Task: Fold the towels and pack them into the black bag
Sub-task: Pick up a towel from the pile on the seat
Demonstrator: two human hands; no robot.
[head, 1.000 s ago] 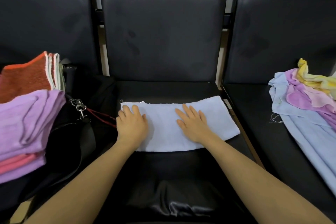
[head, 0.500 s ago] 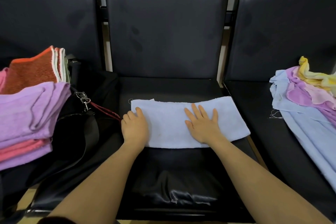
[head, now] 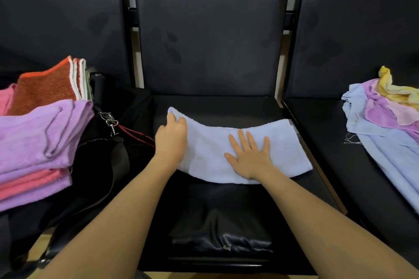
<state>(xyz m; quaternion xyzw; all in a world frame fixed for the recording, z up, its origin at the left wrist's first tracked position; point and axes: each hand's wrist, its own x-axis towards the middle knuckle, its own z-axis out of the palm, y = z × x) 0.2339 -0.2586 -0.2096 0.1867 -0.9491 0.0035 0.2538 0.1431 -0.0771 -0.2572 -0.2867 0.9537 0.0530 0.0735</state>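
A light blue towel [head: 278, 142], folded into a long strip, lies across the middle black seat [head: 217, 199]. My left hand [head: 171, 137] grips the towel's left end and has it lifted slightly off the seat. My right hand [head: 249, 154] presses flat on the towel's middle, fingers spread. The black bag [head: 99, 165] sits on the left seat with its strap and metal clip showing. Folded purple, pink and orange towels [head: 38, 140] are stacked on top of it.
A loose heap of unfolded towels [head: 385, 120], light blue, purple and yellow, lies on the right seat. Black seat backs [head: 208, 41] rise behind all three seats. The front of the middle seat is bare cushion.
My left hand went from lying flat to gripping the towel's left end and raising it. My right hand stayed flat on the towel.
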